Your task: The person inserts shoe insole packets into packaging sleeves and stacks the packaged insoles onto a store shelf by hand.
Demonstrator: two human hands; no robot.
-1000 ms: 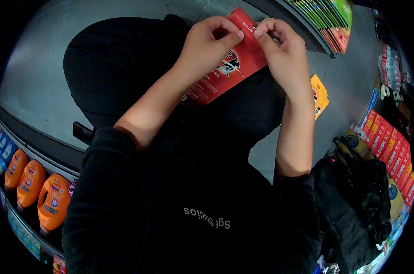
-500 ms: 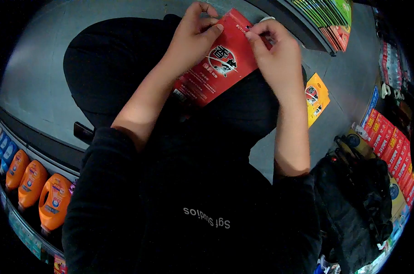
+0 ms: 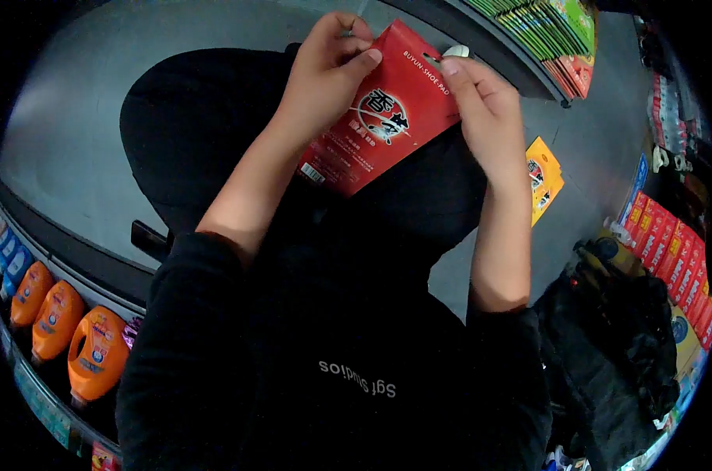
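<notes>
A flat red shoe-pad packet (image 3: pixel 379 110), printed "BUYUN-SHOE-PAD" with a round black-and-white emblem, lies tilted over my knees. It has a hang hole near its top edge. My left hand (image 3: pixel 330 67) pinches its upper left edge between thumb and curled fingers. With thumb and forefinger, my right hand (image 3: pixel 485 102) grips the upper right side close to the hang hole. The packet's lower end, with a barcode, rests against my dark clothing. Yellow packets (image 3: pixel 542 180) with a similar emblem lie on the floor to the right of my knee.
Orange detergent bottles (image 3: pixel 98 353) line a low shelf at left. Green and red packets (image 3: pixel 556 35) fill a shelf at the upper right. Red boxes (image 3: pixel 670 251) are stacked at right, near a black bag (image 3: pixel 607 353). Grey floor (image 3: pixel 81 118) stretches around my knees.
My right hand has shifted slightly right and down along the packet's top, uncovering the hang hole and more of the printed words. My left hand keeps its hold. The whole view has moved slightly.
</notes>
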